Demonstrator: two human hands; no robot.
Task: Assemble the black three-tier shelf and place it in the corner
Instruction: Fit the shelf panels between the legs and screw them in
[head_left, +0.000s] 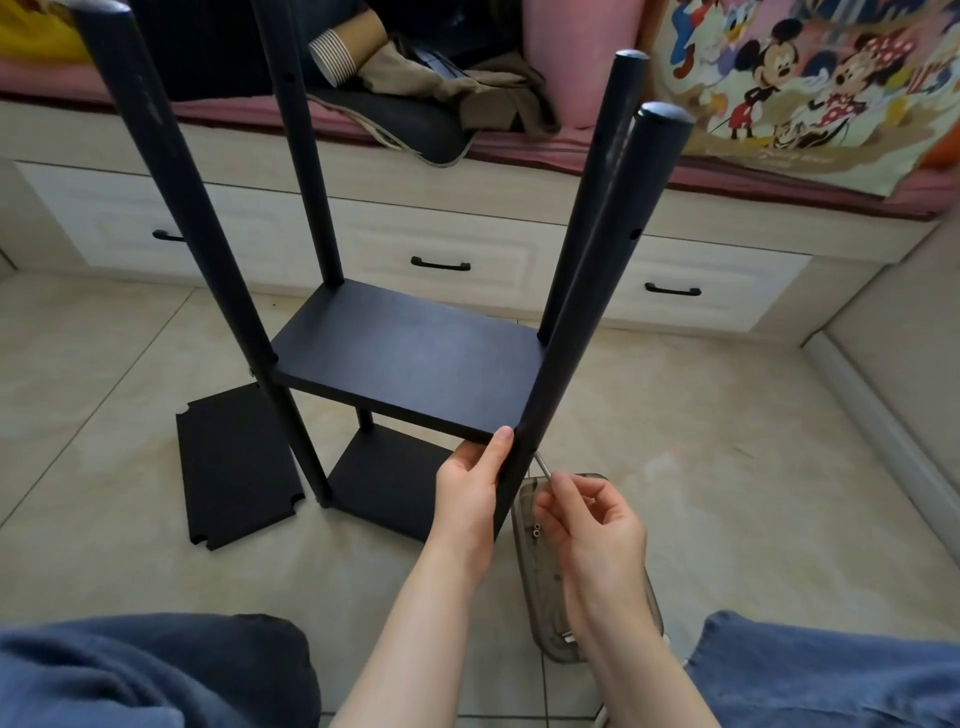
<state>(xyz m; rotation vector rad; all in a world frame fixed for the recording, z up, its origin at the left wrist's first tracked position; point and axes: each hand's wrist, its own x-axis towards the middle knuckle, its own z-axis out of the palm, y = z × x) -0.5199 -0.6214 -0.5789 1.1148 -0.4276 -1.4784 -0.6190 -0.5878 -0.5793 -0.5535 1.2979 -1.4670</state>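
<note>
While you sit on the tiled floor (727, 441) with your denim-clad knees (156, 670) at either side, your left hand (467, 499) wraps round the front right post (579, 322) of the black shelf (208, 249) just beneath the middle board (410, 364), thumb up against the board's corner. Your right hand (597, 525), just beside it, pinches a thin metal tool (544, 467) between thumb and fingertips, its tip touching the same post. Under that wrist a smoky translucent tray (535, 597) lies on the floor with a few small metal fittings (535, 530) in it. The shelf stands upright on the tiles in front of you, four posts rising well above the middle board, the bottom board (389, 483) low near the floor. A loose black board (234, 467) lies flat to its left. Beyond, a bed (363, 171) with white drawers (440, 244) carries clothes (467, 88), a paper cup (343, 52) and a cartoon-print blanket (805, 88).
</note>
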